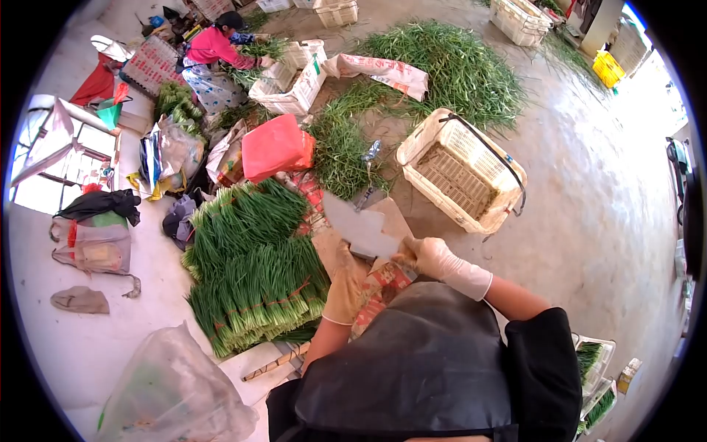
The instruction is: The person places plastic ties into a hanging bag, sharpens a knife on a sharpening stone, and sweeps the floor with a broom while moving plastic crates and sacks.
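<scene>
My right hand [431, 258], in a pale glove, is closed round the handle end of a broad cleaver [361, 227]. The blade points up and to the left over a wooden board [394, 215]. My left hand [346, 283], in a tan glove, is at the board's left side, just below the blade; its fingertips are partly hidden and what they hold, if anything, is unclear. Bundles of green chives [258, 295] lie stacked to the left of my left hand. A red and white patterned sack [383, 286] shows between my hands.
An empty cream crate [464, 173] stands ahead to the right. Loose greens [442, 70] are heaped beyond it. A red box [276, 147] stands behind the bundles. Another person [213, 55] handles greens beside a white crate [294, 85]. A plastic bag [177, 390] lies at lower left.
</scene>
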A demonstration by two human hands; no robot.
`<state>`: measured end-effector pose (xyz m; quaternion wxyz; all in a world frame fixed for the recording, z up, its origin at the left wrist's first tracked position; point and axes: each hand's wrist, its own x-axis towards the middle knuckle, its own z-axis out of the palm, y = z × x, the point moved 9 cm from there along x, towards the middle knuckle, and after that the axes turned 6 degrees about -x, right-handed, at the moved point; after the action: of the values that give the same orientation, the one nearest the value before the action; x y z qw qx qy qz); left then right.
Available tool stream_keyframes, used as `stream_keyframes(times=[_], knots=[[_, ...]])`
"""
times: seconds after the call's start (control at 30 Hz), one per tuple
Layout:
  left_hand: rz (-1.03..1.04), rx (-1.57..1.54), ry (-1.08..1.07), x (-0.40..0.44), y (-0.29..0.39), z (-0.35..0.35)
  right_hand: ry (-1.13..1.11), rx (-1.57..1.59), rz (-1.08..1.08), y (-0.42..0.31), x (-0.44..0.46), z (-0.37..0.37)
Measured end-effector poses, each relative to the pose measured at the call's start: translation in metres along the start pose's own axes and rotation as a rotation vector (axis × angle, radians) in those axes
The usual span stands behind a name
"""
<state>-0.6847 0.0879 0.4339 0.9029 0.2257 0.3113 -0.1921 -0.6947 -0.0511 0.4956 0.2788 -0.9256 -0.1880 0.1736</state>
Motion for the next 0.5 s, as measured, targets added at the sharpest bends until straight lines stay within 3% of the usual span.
stream_keyframes(times=[0.07, 0.17, 0.3, 0.4, 0.47, 0.5], knots=[[-0.024, 0.009, -0.013, 0.0, -0.004, 0.002, -0.027, -0.025, 0.019, 0.007, 0.006, 0.004], [-0.02, 0.019, 0.027, -0.002, -0.009, -0.004, 0.068, 0.086, 0.243, 0.039, 0.021, -0.006], [0.019, -0.017, 0.045, 0.012, 0.001, -0.028, -0.036, -0.049, 0.031, 0.009, 0.012, 0.002], [0.01, 0.005, -0.036, 0.006, -0.003, -0.011, 0.145, 0.049, 0.236, 0.043, 0.03, -0.009], [0.006, 0.055, -0.092, -0.01, 0.001, 0.023, 0.133, 0.024, 0.081, 0.014, 0.023, -0.007], [-0.029, 0.009, 0.058, -0.021, -0.001, 0.028, 0.027, -0.039, 0.021, -0.002, 0.019, 0.002]])
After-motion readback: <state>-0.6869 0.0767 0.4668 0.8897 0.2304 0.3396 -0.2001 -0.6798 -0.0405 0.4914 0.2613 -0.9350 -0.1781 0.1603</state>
